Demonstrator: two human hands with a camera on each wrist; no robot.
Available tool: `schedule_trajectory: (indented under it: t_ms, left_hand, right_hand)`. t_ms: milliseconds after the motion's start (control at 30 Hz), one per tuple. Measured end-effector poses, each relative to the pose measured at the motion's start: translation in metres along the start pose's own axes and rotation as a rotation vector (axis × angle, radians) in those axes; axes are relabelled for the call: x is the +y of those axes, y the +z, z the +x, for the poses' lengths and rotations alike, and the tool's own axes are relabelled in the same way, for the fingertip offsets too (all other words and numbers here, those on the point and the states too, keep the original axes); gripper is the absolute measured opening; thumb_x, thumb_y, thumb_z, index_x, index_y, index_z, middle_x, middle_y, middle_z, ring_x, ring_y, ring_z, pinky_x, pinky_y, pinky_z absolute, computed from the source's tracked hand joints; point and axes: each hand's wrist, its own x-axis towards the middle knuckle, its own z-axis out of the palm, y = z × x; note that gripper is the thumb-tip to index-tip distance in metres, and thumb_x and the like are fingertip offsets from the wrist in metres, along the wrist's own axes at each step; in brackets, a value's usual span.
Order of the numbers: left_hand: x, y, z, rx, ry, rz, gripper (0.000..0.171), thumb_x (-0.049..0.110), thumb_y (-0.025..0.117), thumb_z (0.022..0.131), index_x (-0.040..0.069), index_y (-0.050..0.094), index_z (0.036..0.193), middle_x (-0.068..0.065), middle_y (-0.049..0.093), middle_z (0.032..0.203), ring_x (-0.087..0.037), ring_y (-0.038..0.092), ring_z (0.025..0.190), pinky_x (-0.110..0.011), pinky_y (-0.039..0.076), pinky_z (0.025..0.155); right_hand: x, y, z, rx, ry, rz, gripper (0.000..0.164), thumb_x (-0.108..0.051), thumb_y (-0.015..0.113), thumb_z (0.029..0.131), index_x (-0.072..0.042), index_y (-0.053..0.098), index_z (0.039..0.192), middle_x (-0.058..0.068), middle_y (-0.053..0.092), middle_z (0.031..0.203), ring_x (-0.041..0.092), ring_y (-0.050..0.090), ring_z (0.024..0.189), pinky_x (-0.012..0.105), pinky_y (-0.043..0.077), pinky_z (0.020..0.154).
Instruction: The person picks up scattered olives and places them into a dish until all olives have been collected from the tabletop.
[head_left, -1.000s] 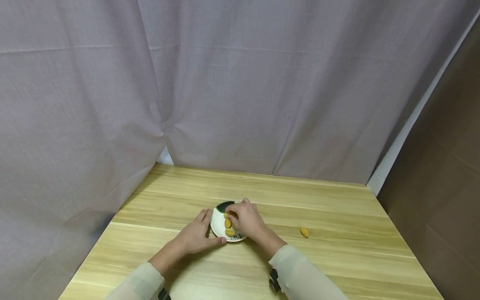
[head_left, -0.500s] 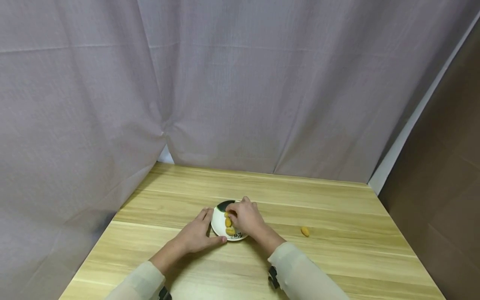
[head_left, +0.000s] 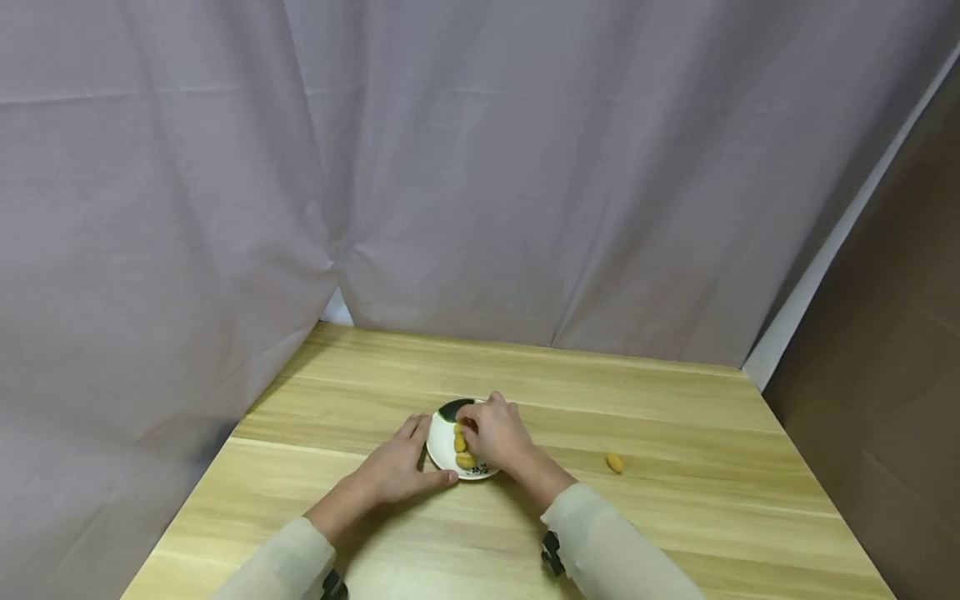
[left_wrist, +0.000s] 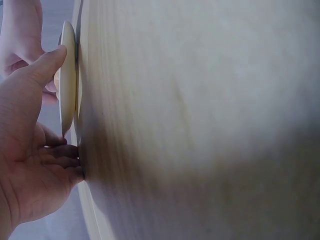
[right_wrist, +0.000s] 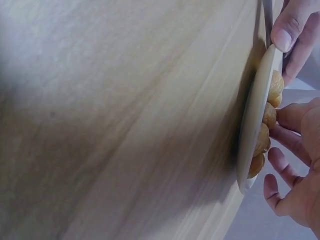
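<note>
A small white plate [head_left: 442, 447], with a dark green patch and a black floral print, lies on the wooden table. My left hand [head_left: 397, 471] holds it at the left, thumb on the near rim and fingers at the far side. Several yellow-brown oval pieces [head_left: 466, 460], nut-like in shape, sit in a row on it. Above the plate, my right hand [head_left: 501, 435] has thumb and index finger at one oval piece [right_wrist: 269, 115] and pinches it. In the right wrist view the other right fingers are loosely bent beside the row. My right hand hides part of the plate.
One more yellow oval piece [head_left: 615, 463] lies on the table [head_left: 697, 500] to the right of the plate. A grey curtain [head_left: 480, 167] hangs behind and at the left. A brown panel [head_left: 885, 375] stands along the right side.
The view has shifted slightly. My right fingers have moved a little over the row of pieces. The left hand keeps its hold on the plate.
</note>
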Motion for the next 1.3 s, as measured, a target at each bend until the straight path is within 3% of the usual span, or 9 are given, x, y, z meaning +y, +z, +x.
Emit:
schedule_trajectory:
  t_ms: [533, 700, 1000, 1300]
  left_hand:
    - [0.006, -0.001, -0.001, -0.005, -0.001, 0.026, 0.124, 0.075, 0.075, 0.092, -0.002, 0.024, 0.174, -0.031, 0.028, 0.178, -0.055, 0.047, 0.155, -0.066, 0.05, 0.121]
    - [0.007, -0.001, 0.0, 0.002, 0.01, 0.031, 0.124, 0.076, 0.075, 0.092, -0.003, 0.025, 0.173, -0.033, 0.03, 0.177, -0.055, 0.049, 0.153, -0.066, 0.051, 0.12]
    - [0.006, -0.001, -0.003, 0.006, -0.011, 0.028, 0.121, 0.074, 0.076, 0.092, -0.002, 0.027, 0.173, -0.033, 0.031, 0.176, -0.055, 0.051, 0.151, -0.066, 0.052, 0.119]
    - [0.006, -0.002, -0.002, 0.009, -0.007, 0.02, 0.121, 0.073, 0.077, 0.091, -0.002, 0.027, 0.173, -0.033, 0.031, 0.176, -0.055, 0.051, 0.151, -0.066, 0.051, 0.12]
  right_hand:
    - [0.009, -0.038, -0.035, 0.11, -0.017, 0.021, 0.023, -0.02, 0.087, 0.096, -0.013, 0.084, 0.117, 0.004, 0.085, 0.121, 0.024, 0.065, 0.099, 0.043, 0.049, 0.081]
    - [0.017, -0.048, -0.048, 0.103, 0.001, 0.007, 0.025, -0.022, 0.086, 0.097, -0.013, 0.083, 0.121, 0.004, 0.083, 0.126, 0.024, 0.066, 0.101, 0.044, 0.051, 0.082]
    - [0.032, -0.057, -0.066, 0.1, 0.008, -0.052, 0.031, -0.02, 0.086, 0.096, -0.009, 0.081, 0.124, 0.007, 0.08, 0.122, 0.03, 0.067, 0.107, 0.053, 0.056, 0.086]
    - [0.061, -0.073, -0.094, 0.128, 0.067, -0.073, 0.029, -0.019, 0.088, 0.094, -0.007, 0.082, 0.12, 0.008, 0.08, 0.117, 0.032, 0.07, 0.106, 0.06, 0.059, 0.085]
